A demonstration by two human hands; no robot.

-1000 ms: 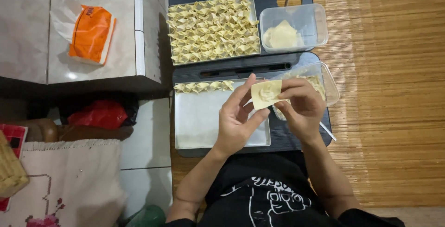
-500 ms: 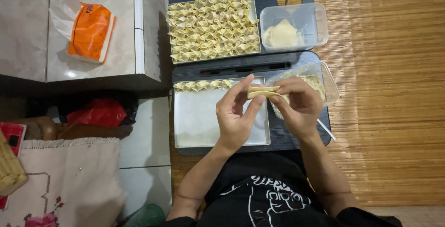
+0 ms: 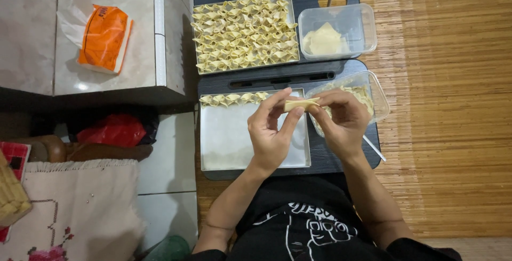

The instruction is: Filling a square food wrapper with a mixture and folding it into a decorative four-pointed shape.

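Both hands pinch one folded, pale yellow dumpling wrapper [image 3: 300,103] above the near tray. My left hand [image 3: 273,130] grips its left end with thumb and fingers. My right hand [image 3: 341,119] holds the right end. Below them lies a white-lined tray [image 3: 229,138] with a short row of folded dumplings [image 3: 234,99] along its far edge. A second tray [image 3: 244,31] farther away is packed with several folded dumplings. A clear tub of filling [image 3: 368,93] sits partly hidden behind my right hand.
A clear tub with a stack of wrappers [image 3: 335,31] stands at the far right. Both trays rest on black lap tables [image 3: 320,77] over a woven mat [image 3: 442,106]. An orange tissue pack [image 3: 101,37] lies on the tiled step at the left. A red bag [image 3: 114,130] sits below it.
The wrapper was open and flat between my hands a second ago. It is now folded into a narrow strip, pinched at both ends.
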